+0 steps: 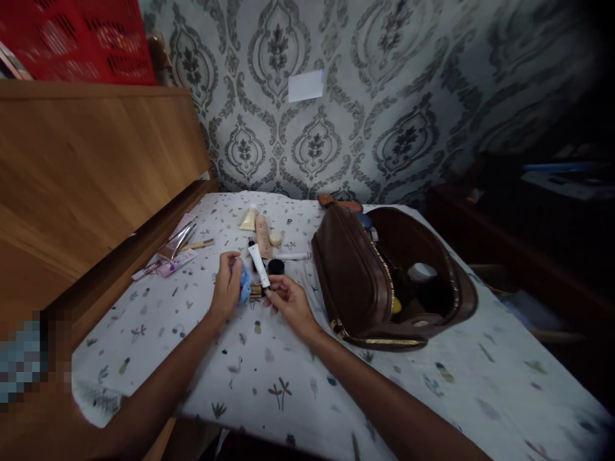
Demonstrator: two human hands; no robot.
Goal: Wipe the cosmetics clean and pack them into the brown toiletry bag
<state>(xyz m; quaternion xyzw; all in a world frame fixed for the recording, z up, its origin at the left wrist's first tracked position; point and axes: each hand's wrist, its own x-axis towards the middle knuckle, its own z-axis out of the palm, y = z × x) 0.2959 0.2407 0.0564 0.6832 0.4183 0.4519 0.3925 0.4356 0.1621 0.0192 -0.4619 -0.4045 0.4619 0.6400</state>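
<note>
My left hand [227, 285] is closed on a crumpled blue cloth [245, 283] above the patterned tablecloth. In my right hand [292, 302], thumb and fingers pinch the dark lower end of a small white tube [259, 266], its flat end tilted up and away. A gold-coloured cap [256, 291] shows between the two hands; what it belongs to is hidden. Just beyond lie a beige tube [262, 235], a cream tube [248, 218], a small round cream item [275, 238], a black round lid or jar [275, 267] and a white pen-like stick [293, 256].
An unzipped brown leather toiletry bag [353, 275] with several items inside stands to the right. Brushes and packets [175, 250] lie at the left, beside a wooden panel [96, 153]. A red basket [77, 41] sits on top of it. Patterned wallpaper [314, 150] closes the back.
</note>
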